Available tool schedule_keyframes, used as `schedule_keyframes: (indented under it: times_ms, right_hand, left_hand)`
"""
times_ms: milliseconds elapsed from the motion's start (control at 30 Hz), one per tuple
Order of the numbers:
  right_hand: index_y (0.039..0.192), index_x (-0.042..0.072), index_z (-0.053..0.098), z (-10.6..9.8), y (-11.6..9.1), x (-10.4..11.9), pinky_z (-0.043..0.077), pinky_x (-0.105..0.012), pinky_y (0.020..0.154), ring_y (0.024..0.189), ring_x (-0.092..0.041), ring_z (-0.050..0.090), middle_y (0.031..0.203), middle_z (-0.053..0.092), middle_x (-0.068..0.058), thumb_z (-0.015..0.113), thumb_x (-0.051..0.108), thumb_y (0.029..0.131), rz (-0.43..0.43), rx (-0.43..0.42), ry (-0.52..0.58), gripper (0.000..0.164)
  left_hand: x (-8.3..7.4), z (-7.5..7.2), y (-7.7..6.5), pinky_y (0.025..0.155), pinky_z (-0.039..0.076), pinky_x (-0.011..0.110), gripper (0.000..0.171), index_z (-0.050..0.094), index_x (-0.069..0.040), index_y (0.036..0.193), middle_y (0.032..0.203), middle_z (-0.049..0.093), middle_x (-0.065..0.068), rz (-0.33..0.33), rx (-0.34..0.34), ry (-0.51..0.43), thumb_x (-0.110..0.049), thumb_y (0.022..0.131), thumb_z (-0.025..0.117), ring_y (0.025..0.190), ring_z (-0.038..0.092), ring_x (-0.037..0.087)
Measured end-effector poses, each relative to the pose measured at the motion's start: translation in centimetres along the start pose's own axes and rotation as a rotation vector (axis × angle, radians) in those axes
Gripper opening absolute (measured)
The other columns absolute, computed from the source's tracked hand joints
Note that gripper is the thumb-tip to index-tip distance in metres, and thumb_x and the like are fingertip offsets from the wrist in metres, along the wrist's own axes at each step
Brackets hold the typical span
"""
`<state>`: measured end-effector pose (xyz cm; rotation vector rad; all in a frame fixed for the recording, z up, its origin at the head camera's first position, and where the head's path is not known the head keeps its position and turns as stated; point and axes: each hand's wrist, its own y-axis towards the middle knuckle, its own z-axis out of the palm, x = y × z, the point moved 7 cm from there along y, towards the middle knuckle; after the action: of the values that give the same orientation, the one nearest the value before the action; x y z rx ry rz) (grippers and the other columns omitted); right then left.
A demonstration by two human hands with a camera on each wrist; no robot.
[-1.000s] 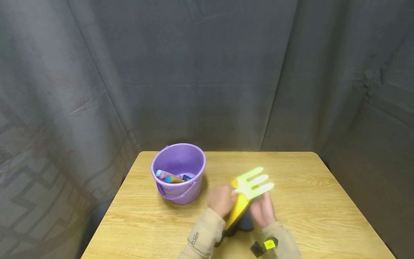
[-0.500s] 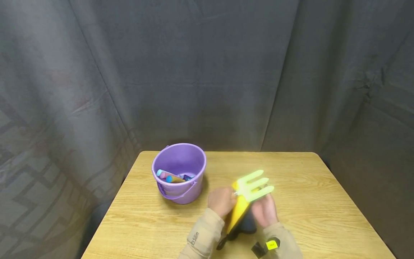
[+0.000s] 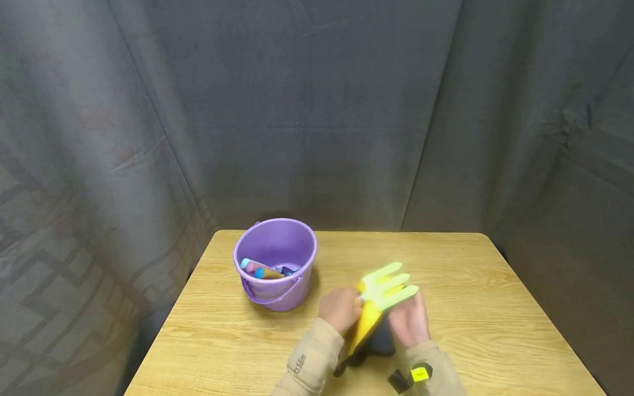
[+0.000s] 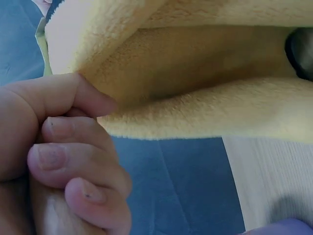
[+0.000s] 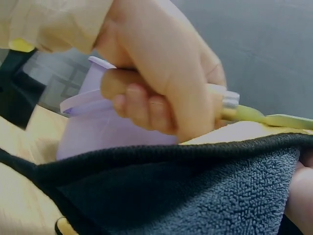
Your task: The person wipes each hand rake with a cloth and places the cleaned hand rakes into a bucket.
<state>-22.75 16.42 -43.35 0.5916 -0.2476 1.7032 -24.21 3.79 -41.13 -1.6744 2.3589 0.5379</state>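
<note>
My left hand (image 3: 339,309) grips the wooden handle of a yellow-green garden hand fork (image 3: 388,296), whose three tines point up and right. In the right wrist view that handle (image 5: 120,82) shows between the curled fingers of the left hand (image 5: 171,73). A fluffy cloth (image 3: 365,322), yellow on one face and dark grey on the other, hangs below the fork's head. My right hand (image 3: 410,322) holds the cloth against the tines from behind; its fingertips are mostly hidden. The left wrist view has the cloth's yellow face (image 4: 195,112) beside the left hand's fingers (image 4: 73,156).
Left of the hands stands a purple bucket (image 3: 297,297) with its handle down at the front. Inside it lie several rod-like things (image 3: 269,274) with light blue, pink and blue ends. A wooden table (image 3: 475,319) lies beneath; grey curtains (image 3: 322,121) surround it.
The fork's head has dropped slightly. My right hand has shifted a little to the right, and the cloth's dark part has moved with it. My left hand keeps its grip.
</note>
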Motion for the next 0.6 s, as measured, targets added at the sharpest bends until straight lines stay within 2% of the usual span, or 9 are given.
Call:
schedule_keyframes:
  times_ms: [67, 133, 300, 433, 467, 500, 533, 567, 600]
  right_hand:
    - [0.136, 0.019, -0.025, -0.3, 0.1, 0.3, -0.024, -0.033, 0.096, 0.120, -0.014, -0.036, 0.136, -0.039, 0.005, 0.008, 0.053, 0.091, 0.023, -0.024, -0.036, 0.065]
    - [0.115, 0.016, -0.048, -0.4, 0.3, 0.6, -0.029, -0.035, 0.092, 0.112, -0.016, -0.044, 0.121, -0.052, 0.002, 0.004, 0.056, 0.088, 0.038, -0.019, -0.079, 0.071]
    - [0.108, 0.013, -0.052, -0.7, 0.5, 1.3, -0.030, -0.034, 0.090, 0.109, -0.015, -0.046, 0.116, -0.056, 0.002, 0.005, 0.057, 0.088, 0.052, -0.042, -0.090, 0.074]
    - [0.104, 0.014, -0.054, -0.9, 0.3, 1.9, -0.031, -0.033, 0.088, 0.105, -0.014, -0.049, 0.111, -0.058, 0.006, 0.006, 0.053, 0.090, 0.025, -0.063, -0.093, 0.072]
    - [0.109, 0.018, -0.053, -0.9, 0.3, 2.1, -0.031, -0.032, 0.088, 0.105, -0.013, -0.049, 0.111, -0.058, 0.007, 0.007, 0.050, 0.092, 0.011, -0.057, -0.080, 0.070]
    - [0.125, 0.019, -0.041, -1.0, 0.3, 2.3, -0.031, -0.031, 0.088, 0.107, -0.011, -0.048, 0.114, -0.057, 0.009, 0.008, 0.047, 0.093, -0.006, -0.043, -0.058, 0.065]
    - [0.135, 0.016, -0.019, -1.1, 0.3, 2.5, -0.029, -0.030, 0.092, 0.114, -0.011, -0.043, 0.127, -0.050, 0.007, 0.010, 0.044, 0.095, -0.023, -0.036, -0.033, 0.057]
    - [0.133, 0.012, 0.008, -1.1, 0.3, 2.6, -0.025, -0.030, 0.096, 0.124, -0.010, -0.032, 0.139, -0.034, 0.003, 0.012, 0.041, 0.096, -0.040, -0.014, -0.007, 0.047]
    - [0.120, 0.011, 0.026, -1.1, 0.3, 2.7, -0.020, -0.028, 0.099, 0.130, -0.010, -0.019, 0.145, -0.014, 0.001, 0.014, 0.037, 0.097, -0.056, 0.023, 0.024, 0.038]
  left_hand:
    - [0.2, 0.1, -0.1, 0.039, 0.031, 0.022, 0.026, 0.046, -0.016, 0.055, 0.051, 0.042, -0.006, -0.007, 0.011, -0.005, -0.019, 0.076, 0.061, 0.044, 0.039, 0.009]
    - [0.3, 0.2, -0.2, 0.039, 0.031, 0.022, 0.026, 0.046, -0.016, 0.055, 0.051, 0.042, -0.006, -0.017, 0.025, -0.007, -0.019, 0.076, 0.060, 0.044, 0.039, 0.009]
    - [0.6, 0.6, -0.3, 0.040, 0.032, 0.024, 0.025, 0.047, -0.016, 0.057, 0.052, 0.043, -0.005, -0.040, 0.046, -0.036, -0.022, 0.079, 0.058, 0.045, 0.040, 0.010]
    - [0.6, 0.7, -0.3, 0.040, 0.033, 0.024, 0.022, 0.049, -0.016, 0.058, 0.052, 0.044, -0.005, -0.042, 0.056, -0.060, -0.020, 0.077, 0.059, 0.044, 0.041, 0.010]
    - [0.7, 0.8, -0.3, 0.040, 0.033, 0.024, 0.022, 0.049, -0.016, 0.057, 0.051, 0.044, -0.005, -0.042, 0.057, -0.061, -0.019, 0.076, 0.060, 0.044, 0.040, 0.010]
    - [0.7, 0.8, -0.3, 0.040, 0.033, 0.023, 0.022, 0.049, -0.016, 0.057, 0.051, 0.043, -0.006, -0.043, 0.059, -0.059, -0.019, 0.075, 0.061, 0.044, 0.040, 0.010]
    - [0.7, 0.9, -0.4, 0.040, 0.033, 0.023, 0.022, 0.049, -0.016, 0.057, 0.051, 0.043, -0.006, -0.042, 0.058, -0.055, -0.018, 0.074, 0.061, 0.044, 0.040, 0.010]
    - [0.8, 0.9, -0.4, 0.040, 0.032, 0.023, 0.023, 0.048, -0.016, 0.056, 0.050, 0.043, -0.006, -0.044, 0.060, -0.056, -0.019, 0.074, 0.062, 0.043, 0.040, 0.009]
    - [0.8, 0.9, -0.4, 0.040, 0.032, 0.023, 0.023, 0.048, -0.016, 0.056, 0.050, 0.043, -0.007, -0.046, 0.062, -0.056, -0.019, 0.073, 0.063, 0.044, 0.040, 0.009]
